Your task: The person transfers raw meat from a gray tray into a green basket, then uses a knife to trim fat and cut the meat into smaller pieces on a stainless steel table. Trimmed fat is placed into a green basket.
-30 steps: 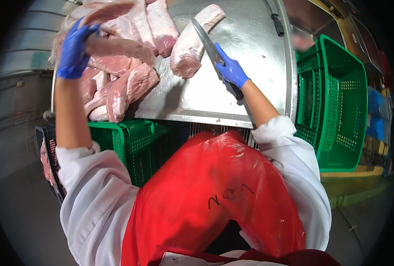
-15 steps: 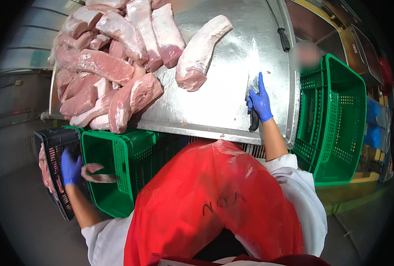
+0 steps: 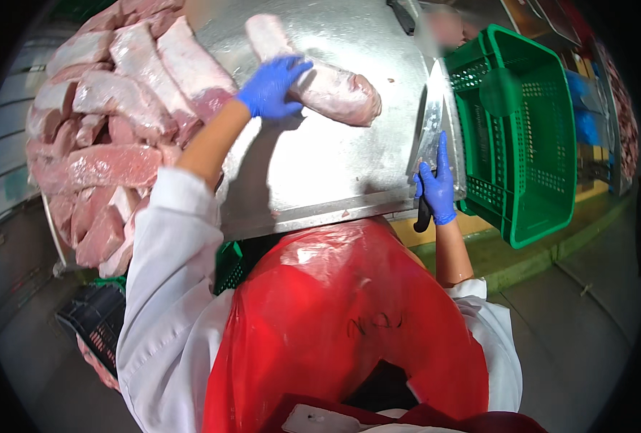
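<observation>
A long pork loin point(image 3: 342, 94) with a pale fat layer lies slantwise on the metal table point(image 3: 313, 169). My left hand point(image 3: 271, 88), in a blue glove, grips it around its middle from the near side, with the fingers over the top. In my right hand point(image 3: 437, 189), also gloved in blue, is a knife point(image 3: 432, 108), its long blade pointing away from me near the table's right edge. The index finger stretches along the blade; the black handle shows below the palm.
Many more pork loins point(image 3: 115, 164) are heaped at the table's left. A second black knife handle point(image 3: 402, 16) lies at the far edge. A large green crate point(image 3: 514, 234) stands to the right. Below left are a black crate point(image 3: 89, 310) and part of another green crate point(image 3: 228, 265).
My left hand has come up from the lower-left crates, where a meat strip was beside it, onto the loin. The loin has turned. The knife has shifted slightly right in my right hand.
</observation>
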### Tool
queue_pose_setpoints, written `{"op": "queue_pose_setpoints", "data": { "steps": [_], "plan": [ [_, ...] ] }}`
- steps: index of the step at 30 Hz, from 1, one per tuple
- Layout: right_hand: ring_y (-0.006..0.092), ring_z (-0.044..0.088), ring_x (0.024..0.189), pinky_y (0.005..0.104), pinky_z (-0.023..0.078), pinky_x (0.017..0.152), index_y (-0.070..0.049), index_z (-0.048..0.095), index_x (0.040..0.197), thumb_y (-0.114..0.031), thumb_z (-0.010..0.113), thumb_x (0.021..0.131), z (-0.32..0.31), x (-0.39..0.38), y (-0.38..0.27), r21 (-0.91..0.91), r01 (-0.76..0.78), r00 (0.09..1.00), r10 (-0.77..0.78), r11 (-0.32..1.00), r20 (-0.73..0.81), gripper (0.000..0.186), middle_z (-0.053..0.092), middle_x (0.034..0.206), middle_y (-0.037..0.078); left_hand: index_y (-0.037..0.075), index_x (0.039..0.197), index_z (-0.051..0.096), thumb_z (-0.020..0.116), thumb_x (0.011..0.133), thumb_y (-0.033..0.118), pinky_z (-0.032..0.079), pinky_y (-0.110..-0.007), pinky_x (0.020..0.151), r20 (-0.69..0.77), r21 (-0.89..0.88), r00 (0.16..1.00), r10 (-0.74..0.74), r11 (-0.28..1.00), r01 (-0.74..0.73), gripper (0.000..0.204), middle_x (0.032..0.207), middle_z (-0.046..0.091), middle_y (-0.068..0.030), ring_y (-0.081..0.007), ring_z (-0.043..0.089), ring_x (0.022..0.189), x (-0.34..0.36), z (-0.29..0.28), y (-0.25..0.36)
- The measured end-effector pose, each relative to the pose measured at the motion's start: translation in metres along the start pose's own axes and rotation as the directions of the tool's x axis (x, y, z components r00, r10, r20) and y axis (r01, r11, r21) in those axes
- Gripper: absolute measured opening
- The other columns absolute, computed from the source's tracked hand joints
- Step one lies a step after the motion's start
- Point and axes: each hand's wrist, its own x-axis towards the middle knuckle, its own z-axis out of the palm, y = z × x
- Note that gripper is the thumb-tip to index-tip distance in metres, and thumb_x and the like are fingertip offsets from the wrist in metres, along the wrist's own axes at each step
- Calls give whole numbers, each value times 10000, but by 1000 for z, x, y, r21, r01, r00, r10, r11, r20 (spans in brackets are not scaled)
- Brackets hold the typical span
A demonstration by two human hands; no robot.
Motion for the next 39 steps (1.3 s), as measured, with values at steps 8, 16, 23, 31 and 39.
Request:
{"op": "queue_pose_setpoints", "data": {
  "steps": [8, 16, 23, 31, 39],
  "plan": [
    [52, 465, 666, 202, 454, 593, -175, 146, 1615, 64, 512, 945, -10, -2, -14, -108, -34, 994, 23, 994, -108, 800, 593, 1144, 29, 26, 1112, 635, 752, 637, 512, 529, -455, 873, 407, -92, 885, -228, 953, 288, 690, 1046, 693, -253, -407, 675, 973, 59, 33, 18],
    [85, 503, 508, 277, 449, 450, -279, 114, 1612, -25, 523, 948, -37, 47, -14, -326, 17, 1000, -25, 945, -19, 820, 574, 660, 39, -19, 1456, 345, 793, 654, 528, 357, -490, 1108, 44, 172, 931, -363, 920, 351, 1069, 1386, 476, -240, -392, 448, 1309, 31, 34, 145],
    [209, 609, 520, 365, 535, 554, -297, 142, 1603, -169, 561, 928, -14, 120, -14, -382, 83, 989, -29, 920, 146, 804, 651, 726, 143, 52, 1211, 571, 748, 707, 371, 502, -470, 918, 207, -270, 810, -549, 763, 587, 622, 1164, 624, -239, -435, 594, 1092, 36, 39, 90],
    [323, 687, 620, 417, 570, 636, -306, 96, 1599, -179, 536, 921, 34, 175, -30, -345, 149, 981, -94, 927, 171, 818, 672, 785, 242, 35, 1166, 622, 637, 792, 345, 472, -463, 956, 100, -401, 840, -533, 751, 525, 486, 1181, 627, -260, -436, 585, 1119, 36, 65, 63],
    [137, 603, 568, 311, 518, 535, -253, 168, 1610, -45, 545, 916, 23, 59, 24, -277, 64, 981, -9, 959, 193, 816, 654, 760, 103, 3, 1175, 617, 591, 817, 307, 456, -469, 975, 14, -416, 874, -486, 792, 447, 471, 1133, 615, -271, -446, 561, 1106, 28, 85, 49]
  ]
}}
